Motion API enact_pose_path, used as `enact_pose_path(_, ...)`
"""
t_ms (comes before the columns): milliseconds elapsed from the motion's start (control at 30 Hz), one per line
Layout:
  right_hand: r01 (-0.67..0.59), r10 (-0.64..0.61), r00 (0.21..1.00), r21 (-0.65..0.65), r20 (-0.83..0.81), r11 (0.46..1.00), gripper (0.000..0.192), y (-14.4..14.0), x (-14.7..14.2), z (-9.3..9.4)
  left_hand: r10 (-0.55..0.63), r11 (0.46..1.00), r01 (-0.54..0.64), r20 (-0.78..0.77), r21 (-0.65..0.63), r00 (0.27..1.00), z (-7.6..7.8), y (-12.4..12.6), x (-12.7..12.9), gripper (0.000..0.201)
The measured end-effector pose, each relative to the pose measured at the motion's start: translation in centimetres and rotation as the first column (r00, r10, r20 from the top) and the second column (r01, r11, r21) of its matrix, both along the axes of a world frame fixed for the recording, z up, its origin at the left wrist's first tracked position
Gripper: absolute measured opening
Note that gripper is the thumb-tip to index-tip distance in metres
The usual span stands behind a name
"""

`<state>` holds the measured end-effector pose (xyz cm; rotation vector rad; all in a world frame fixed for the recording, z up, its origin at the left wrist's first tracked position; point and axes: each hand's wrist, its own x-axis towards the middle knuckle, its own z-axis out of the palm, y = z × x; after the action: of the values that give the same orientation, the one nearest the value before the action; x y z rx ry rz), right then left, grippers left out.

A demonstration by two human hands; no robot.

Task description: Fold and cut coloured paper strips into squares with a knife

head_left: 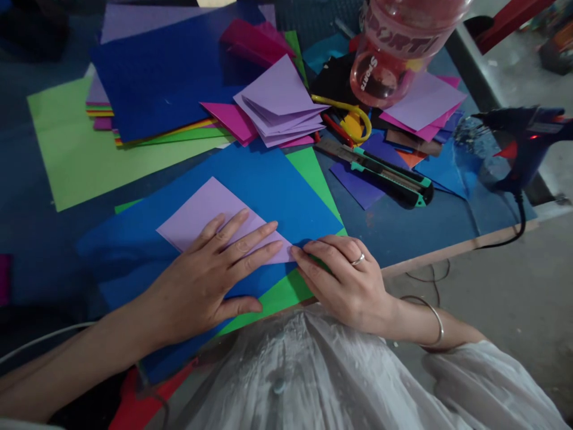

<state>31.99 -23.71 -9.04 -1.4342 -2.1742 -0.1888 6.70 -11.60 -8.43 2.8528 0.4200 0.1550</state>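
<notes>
A folded lilac paper [203, 210] lies on a large blue sheet [273, 185] near the table's front edge. My left hand [210, 278] lies flat on the lilac paper with the fingers spread, pressing it down. My right hand [342, 278], with a ring and a bangle, touches the paper's right corner with its fingertips. Neither hand holds anything up off the table.
Behind are a stack of folded lilac and pink squares [280, 104], a dark blue sheet on coloured paper [165, 71], a green sheet [76, 149], a utility knife [380, 170], yellow scissors [353, 116], a pink bottle [398, 48] and a glue gun [523, 143] at right.
</notes>
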Motion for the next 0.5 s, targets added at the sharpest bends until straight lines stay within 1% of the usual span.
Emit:
enact_pose_path(100, -0.040, 0.040, 0.999, 0.008, -0.023, 0.999, 0.028, -0.16, 0.15, 0.12, 0.030, 0.997, -0.031, -0.004, -0.065, 1.000, 0.19, -0.07, 0.14, 0.074)
enact_pose_path(167, -0.053, 0.053, 0.998, 0.019, -0.027, 0.998, 0.027, -0.24, 0.18, 0.20, 0.020, 0.997, -0.020, -0.003, -0.081, 1.000, 0.27, -0.09, 0.17, 0.076)
enact_pose_path(300, -0.025, 0.025, 1.000, 0.029, -0.010, 0.999, 0.017, -0.31, 0.10, 0.24, 0.027, 0.996, -0.027, 0.007, -0.082, 1.000, 0.23, -0.15, 0.09, 0.075)
enact_pose_path(500, -0.040, 0.042, 0.999, 0.052, -0.027, 0.998, 0.019, -0.51, 0.18, -0.27, 0.003, 0.999, -0.005, -0.038, -0.044, 0.999, 0.09, -0.03, -0.07, 0.079)
